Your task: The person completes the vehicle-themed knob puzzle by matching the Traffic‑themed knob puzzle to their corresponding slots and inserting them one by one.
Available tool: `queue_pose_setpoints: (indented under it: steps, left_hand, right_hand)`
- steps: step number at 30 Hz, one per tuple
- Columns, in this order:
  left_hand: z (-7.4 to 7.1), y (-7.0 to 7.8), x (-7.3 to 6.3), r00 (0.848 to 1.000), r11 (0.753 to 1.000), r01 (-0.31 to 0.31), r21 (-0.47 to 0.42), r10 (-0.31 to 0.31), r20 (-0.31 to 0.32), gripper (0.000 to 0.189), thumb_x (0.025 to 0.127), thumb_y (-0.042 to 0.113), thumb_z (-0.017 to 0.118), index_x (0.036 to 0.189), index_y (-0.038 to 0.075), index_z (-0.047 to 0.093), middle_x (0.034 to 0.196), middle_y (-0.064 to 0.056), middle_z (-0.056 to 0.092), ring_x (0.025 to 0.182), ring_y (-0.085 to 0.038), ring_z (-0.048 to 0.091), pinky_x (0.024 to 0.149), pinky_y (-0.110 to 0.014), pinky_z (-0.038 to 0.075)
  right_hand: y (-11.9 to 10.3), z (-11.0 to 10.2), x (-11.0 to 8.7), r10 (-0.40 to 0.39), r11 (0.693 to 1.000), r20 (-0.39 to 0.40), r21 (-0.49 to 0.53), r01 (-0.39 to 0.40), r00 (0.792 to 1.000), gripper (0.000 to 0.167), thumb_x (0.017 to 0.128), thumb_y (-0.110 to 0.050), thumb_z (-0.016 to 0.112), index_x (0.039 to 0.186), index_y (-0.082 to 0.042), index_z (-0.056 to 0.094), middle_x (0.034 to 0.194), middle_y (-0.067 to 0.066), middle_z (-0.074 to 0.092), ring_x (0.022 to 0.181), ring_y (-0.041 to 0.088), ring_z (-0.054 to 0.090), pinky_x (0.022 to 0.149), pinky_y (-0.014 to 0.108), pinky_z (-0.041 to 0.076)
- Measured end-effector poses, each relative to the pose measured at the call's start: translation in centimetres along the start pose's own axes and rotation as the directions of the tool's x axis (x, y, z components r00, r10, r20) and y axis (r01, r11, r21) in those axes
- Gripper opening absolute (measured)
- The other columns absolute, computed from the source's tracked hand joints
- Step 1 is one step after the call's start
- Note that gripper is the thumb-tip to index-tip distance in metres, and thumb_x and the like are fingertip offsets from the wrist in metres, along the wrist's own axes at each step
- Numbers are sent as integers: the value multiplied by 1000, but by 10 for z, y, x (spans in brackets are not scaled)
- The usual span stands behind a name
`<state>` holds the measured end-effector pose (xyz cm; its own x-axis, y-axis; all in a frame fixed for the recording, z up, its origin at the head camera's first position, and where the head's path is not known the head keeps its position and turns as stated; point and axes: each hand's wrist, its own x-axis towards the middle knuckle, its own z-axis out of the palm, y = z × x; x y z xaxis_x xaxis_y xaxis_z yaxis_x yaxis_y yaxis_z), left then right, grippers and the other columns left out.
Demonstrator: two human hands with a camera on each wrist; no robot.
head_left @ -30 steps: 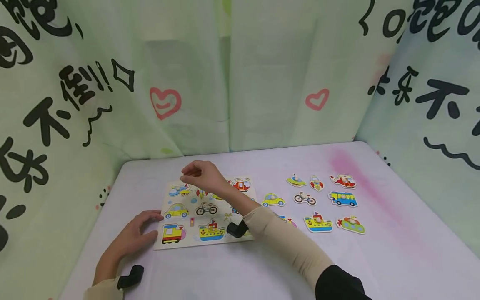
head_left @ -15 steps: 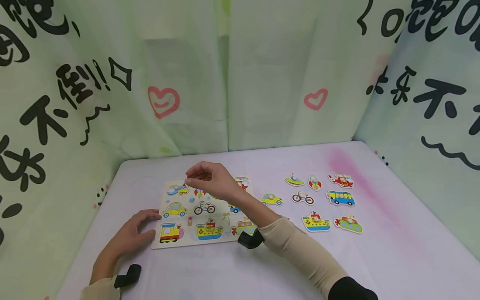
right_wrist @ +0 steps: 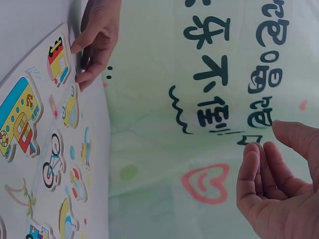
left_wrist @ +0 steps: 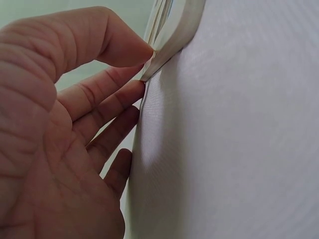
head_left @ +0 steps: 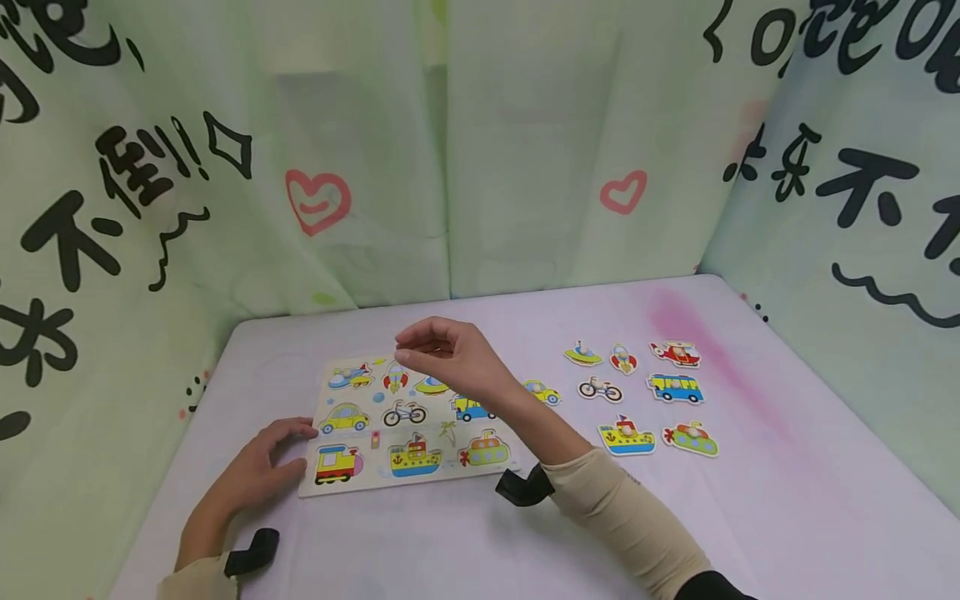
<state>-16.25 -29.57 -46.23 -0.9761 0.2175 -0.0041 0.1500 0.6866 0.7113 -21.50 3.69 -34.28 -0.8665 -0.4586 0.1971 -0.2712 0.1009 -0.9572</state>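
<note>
A vehicle-picture puzzle board point(head_left: 377, 477) lies on the left half of the white table. At its left edge is my left hand point(head_left: 262, 471); in the left wrist view its thumb and fingertips touch the edge near a corner, spread apart along it. My right hand point(head_left: 461, 362) hovers over the board's back right part, fingers loosely bent. In the right wrist view there is a gap between thumb and fingers, with nothing seen there. The board shows a train point(head_left: 337, 464), a ship point(head_left: 414, 457), a bicycle point(head_left: 404, 413) and a plane point(head_left: 350, 377). The helicopter picture is hidden behind the hand.
Loose puzzle pieces lie right of the board: a bus point(head_left: 676, 388), a ship piece point(head_left: 627, 437), a submarine point(head_left: 691, 438), a helicopter point(head_left: 676, 354), a bicycle piece point(head_left: 600, 389), a rocket point(head_left: 623, 358) and several others. Printed curtains point(head_left: 540, 208) surround the table.
My right hand has moved right across the board, uncovering the plane, rocket and saucer pictures. The forearm now hides the loose train piece. My left hand stays at the edge; the view shifts slightly.
</note>
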Motion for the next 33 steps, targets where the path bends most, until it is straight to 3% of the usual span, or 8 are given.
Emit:
queue_pose_setpoints:
  steps: [14,22,28,33]
  left_hand:
    - [0,4,8,1000,1000,8,9,-8,-2,38,88,4,70,125,7,63,147,-21,51,142,-47,37,116,-68,28]
    - [1,8,10,1000,1000,28,7,-28,8,38,88,6,70,125,7,62,148,-21,51,143,-47,36,116,-69,27]
    - [4,6,8,1000,1000,29,4,-29,8,38,87,5,70,124,6,63,147,-22,51,142,-47,37,116,-69,28]
    - [3,2,2,999,999,45,21,-45,3,38,86,5,70,124,6,63,146,-23,51,142,-48,36,115,-70,28]
  right_hand:
    - [-6,-22,-16,26,999,-83,37,-23,996,26,95,-20,73,119,-8,70,114,6,73,108,26,70,95,36,58]
    - [3,-38,-21,-48,989,-119,-143,30,992,26,95,-19,73,117,-7,69,112,5,72,104,20,69,95,34,57]
    - [14,-49,-27,-10,978,-118,-208,-15,993,26,94,-20,74,116,-7,69,108,4,73,98,20,69,87,34,59]
    - [20,-52,-29,30,978,-115,-202,-53,993,26,94,-21,74,116,-8,69,109,4,72,98,19,69,89,31,59]
